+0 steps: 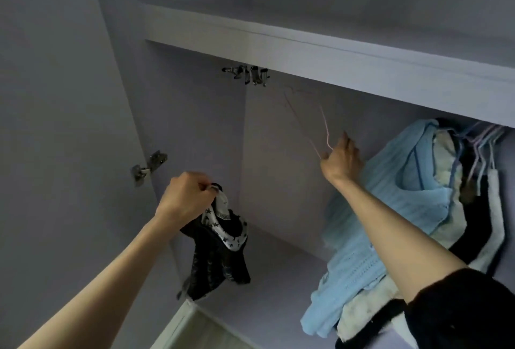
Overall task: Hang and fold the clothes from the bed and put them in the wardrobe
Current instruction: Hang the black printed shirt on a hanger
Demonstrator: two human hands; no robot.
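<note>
**Pink wire hanger in one hand, dark garment in the other**

Pink wire is what your right hand (340, 160) pinches: a thin hanger (309, 125) held by one end, tilted, its hook blurring away toward 11 o'clock under the wardrobe's top panel (306, 44). Your left hand (188, 195), at 8 o'clock from the right one, is clenched around the top of a small black garment with a white star-print collar (220, 242), which dangles in the open wardrobe bay, well apart from the hanger.

Risks, as I judge them: the wire is slim and gripped only at one end, so it could swing or twist as you thread the garment on. The collar bunched in your fist may snag. The blue knit (376, 209) hanging just beside your right forearm could get dragged off its hanger.

Both arms reach up and forward, the right higher.
</note>
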